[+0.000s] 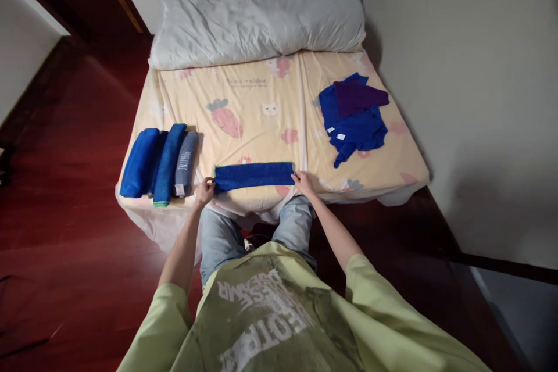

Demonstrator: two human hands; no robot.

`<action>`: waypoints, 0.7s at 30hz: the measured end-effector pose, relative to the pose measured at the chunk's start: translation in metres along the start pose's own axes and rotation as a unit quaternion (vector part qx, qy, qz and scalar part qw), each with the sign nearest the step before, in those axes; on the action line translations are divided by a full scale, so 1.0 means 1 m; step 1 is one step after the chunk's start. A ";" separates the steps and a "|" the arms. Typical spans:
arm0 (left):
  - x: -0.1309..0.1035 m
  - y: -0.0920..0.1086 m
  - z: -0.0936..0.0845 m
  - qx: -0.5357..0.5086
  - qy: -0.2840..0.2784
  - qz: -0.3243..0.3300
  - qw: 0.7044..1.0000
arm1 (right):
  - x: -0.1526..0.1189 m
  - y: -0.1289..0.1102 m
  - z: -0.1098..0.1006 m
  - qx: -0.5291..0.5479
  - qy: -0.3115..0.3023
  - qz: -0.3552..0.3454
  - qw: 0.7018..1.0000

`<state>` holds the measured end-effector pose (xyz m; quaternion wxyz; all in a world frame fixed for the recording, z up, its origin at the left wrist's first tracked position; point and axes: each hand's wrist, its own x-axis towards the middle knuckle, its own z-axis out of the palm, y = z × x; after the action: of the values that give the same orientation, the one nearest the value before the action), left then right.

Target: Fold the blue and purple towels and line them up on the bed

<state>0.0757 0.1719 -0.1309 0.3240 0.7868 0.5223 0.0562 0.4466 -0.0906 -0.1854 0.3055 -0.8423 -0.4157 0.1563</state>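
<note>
A blue towel (254, 176), folded into a long narrow strip, lies along the bed's near edge in front of me. My left hand (204, 190) pinches its left end. At the other end, my right hand (302, 182) grips the right corner between thumb and fingers. To the left sit several rolled or folded towels (140, 163) side by side, blue ones and a grey-blue one (186, 163) with pale lettering. On the right lies a loose heap of blue cloths (360, 128) showing white tags, with a purple cloth (358, 97) on top.
The bed (257, 104) has a pale yellow sheet printed with carrots and rabbits. A thick white quilt (261, 11) is bunched across its far end. A wall (471, 81) runs close along the right side. Dark red floor (74, 197) lies to the left.
</note>
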 end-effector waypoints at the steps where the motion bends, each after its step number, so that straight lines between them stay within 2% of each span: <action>1: -0.001 0.000 0.000 -0.003 0.003 0.000 1.000 | 0.000 0.001 0.001 0.001 -0.001 0.016 1.000; 4: -0.003 0.001 0.001 -0.013 0.014 -0.001 1.000 | 0.000 0.000 0.000 0.006 -0.005 0.055 0.998; 13: -0.004 0.000 0.003 -0.028 0.034 0.000 0.999 | -0.001 -0.005 -0.004 -0.004 -0.006 0.054 0.999; 21: -0.002 -0.003 0.005 -0.024 0.035 0.000 0.999 | -0.003 -0.007 -0.004 0.033 0.025 0.009 0.999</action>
<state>0.0747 0.1682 -0.1362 0.3242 0.7764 0.5319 0.0962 0.4431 -0.0910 -0.1775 0.3416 -0.8392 -0.3949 0.1519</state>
